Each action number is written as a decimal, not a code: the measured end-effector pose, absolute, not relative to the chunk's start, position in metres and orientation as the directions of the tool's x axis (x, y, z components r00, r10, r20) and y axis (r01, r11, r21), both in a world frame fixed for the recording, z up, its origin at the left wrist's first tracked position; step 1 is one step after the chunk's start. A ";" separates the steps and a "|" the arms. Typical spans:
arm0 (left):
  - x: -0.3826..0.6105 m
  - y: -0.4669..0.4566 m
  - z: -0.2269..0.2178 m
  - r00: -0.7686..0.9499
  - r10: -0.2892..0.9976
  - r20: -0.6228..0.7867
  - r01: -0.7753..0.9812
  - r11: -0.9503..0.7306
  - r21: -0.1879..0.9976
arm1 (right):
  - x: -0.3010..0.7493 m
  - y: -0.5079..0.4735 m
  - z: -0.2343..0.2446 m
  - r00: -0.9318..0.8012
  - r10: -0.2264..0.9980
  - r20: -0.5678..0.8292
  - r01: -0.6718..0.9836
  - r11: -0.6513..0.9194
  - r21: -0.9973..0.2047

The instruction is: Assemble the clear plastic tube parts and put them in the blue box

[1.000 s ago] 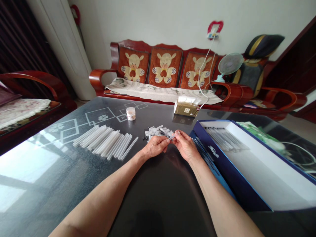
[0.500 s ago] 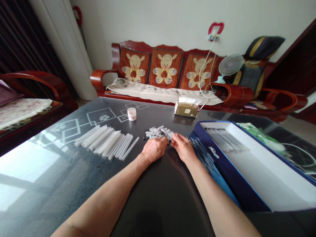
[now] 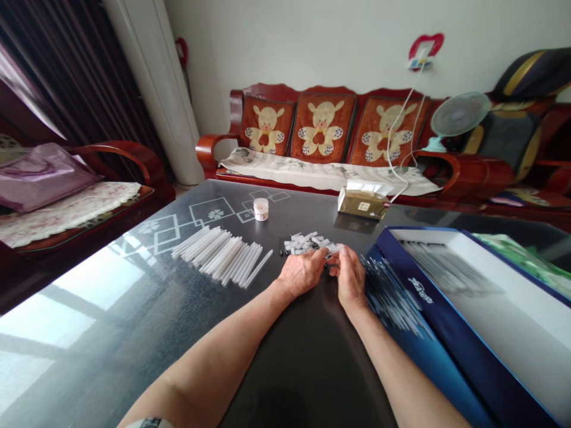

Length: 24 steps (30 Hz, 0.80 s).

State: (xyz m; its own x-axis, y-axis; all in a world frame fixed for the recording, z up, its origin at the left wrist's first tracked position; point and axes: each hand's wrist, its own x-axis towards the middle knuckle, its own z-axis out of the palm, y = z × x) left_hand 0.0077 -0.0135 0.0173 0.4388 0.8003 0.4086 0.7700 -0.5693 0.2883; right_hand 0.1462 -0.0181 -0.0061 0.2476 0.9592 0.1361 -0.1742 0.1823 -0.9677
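Your left hand (image 3: 304, 273) and your right hand (image 3: 349, 276) almost met at the near edge of the heap of small pieces (image 3: 306, 241) on the dark desk (image 3: 303, 345). Your fingers were curled, but whether either grip had closed on the pale piece (image 3: 332, 248) by your right thumb could not be made out. The likeliest trouble, I judged, was a small piece slipping from your fingertips, being so slight and probably smooth; the black bits (image 3: 282, 252) at the heap's edge might have rolled if a knuckle brushed them. Your right forearm lay near the thin sticks (image 3: 395, 297) beside the blue box (image 3: 455, 327), so a wide swing could have scattered them. The small pieces looked short, whitish and black, jumbled at all angles. Left of them, the tubes (image 3: 218, 252) looked long, straight and milky, mostly side by side, one slightly apart.
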 end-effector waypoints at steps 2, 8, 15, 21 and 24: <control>0.008 -0.014 0.016 0.440 0.797 0.415 0.771 -0.572 0.280 | 0.143 -0.019 -0.003 0.308 0.933 0.188 -0.093 0.226 -0.970; 0.001 -0.008 0.010 0.341 0.769 0.541 0.827 -0.519 0.217 | 0.136 -0.020 -0.004 0.325 0.933 0.155 -0.155 0.214 -0.965; -0.008 0.000 0.007 0.405 0.567 0.717 0.734 -0.669 0.114 | 0.167 -0.030 0.041 0.046 0.964 0.264 0.237 0.246 -0.940; -0.008 0.005 0.003 0.285 0.520 0.805 0.713 -0.676 0.184 | 0.266 -0.043 0.098 0.225 0.850 0.477 0.647 0.235 -0.725; -0.009 0.007 0.000 0.304 0.508 0.806 0.699 -0.694 0.173 | 0.331 -0.043 0.097 0.485 0.754 0.443 0.756 -0.107 -0.646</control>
State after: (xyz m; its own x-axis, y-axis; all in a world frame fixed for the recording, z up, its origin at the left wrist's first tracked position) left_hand -0.0087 0.0070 0.0001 0.3039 0.5076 0.8062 0.6990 -0.6938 0.1733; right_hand 0.3306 -0.0431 0.0967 0.4850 0.7541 0.4428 0.7560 -0.1071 -0.6457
